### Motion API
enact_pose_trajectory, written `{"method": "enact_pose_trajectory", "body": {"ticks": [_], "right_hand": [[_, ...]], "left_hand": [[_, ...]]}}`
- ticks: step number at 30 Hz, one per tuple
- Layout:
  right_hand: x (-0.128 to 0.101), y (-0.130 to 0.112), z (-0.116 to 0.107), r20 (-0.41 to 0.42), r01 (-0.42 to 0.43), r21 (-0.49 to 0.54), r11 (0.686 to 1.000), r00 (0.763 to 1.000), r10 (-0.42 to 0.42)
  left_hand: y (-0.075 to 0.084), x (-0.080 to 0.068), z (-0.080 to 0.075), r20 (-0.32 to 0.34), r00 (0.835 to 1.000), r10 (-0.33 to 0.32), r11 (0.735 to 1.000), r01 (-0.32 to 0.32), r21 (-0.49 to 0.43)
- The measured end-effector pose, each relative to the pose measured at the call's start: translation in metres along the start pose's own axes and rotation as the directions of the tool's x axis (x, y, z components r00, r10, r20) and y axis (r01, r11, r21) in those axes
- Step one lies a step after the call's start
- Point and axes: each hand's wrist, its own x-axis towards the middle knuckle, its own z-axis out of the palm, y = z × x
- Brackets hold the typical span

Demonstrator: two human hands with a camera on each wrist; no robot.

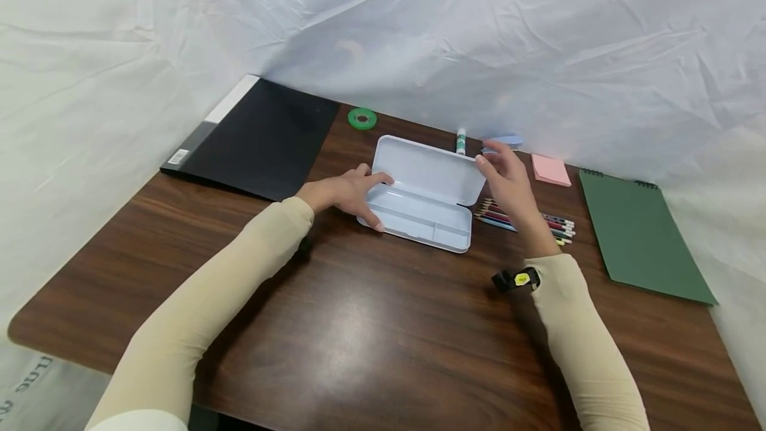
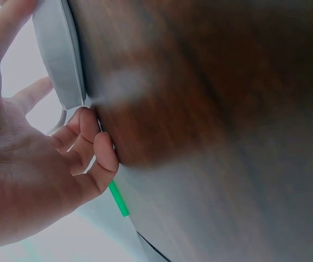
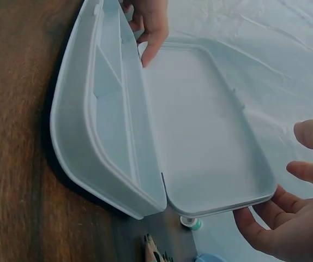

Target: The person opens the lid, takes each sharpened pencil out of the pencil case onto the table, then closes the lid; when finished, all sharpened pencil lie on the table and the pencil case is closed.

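A pale blue pencil case [image 1: 419, 208] lies on the table with its lid [image 1: 427, 168] raised and leaning back. Its divided tray holds nothing. My left hand [image 1: 350, 193] grips the left end of the base, the thumb at the front edge and the index finger reaching inside by the hinge. In the left wrist view, the lower fingers of that hand [image 2: 36, 158] bend beside the case's end [image 2: 64, 60]. My right hand [image 1: 509, 181] is at the lid's upper right corner. There, in the right wrist view, its fingers [image 3: 254, 232] touch the lid's edge, with the thumb apart.
Several pencils [image 1: 559, 223] lie right of the case, partly behind my right hand. Behind are green tape [image 1: 362, 118], a glue stick [image 1: 461, 142] and a blue object [image 1: 505, 140]. Pink sticky notes [image 1: 550, 170] and a green notebook [image 1: 643, 235] lie right, a black folder [image 1: 263, 138] left.
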Motion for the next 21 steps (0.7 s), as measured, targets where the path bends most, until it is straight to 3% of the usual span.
{"method": "enact_pose_trajectory", "body": {"ticks": [14,21], "right_hand": [[-0.005,0.014,0.016,0.143,0.110,-0.031,0.993,0.984,-0.105],[-0.019,0.014,0.013,0.239,0.188,-0.094,0.978,0.958,-0.161]], "left_hand": [[-0.008,-0.001,-0.003,-0.020,1.000,0.022,1.000,-0.022,-0.007],[-0.012,0.000,-0.006,0.032,0.999,0.042,0.998,-0.044,0.044]]}}
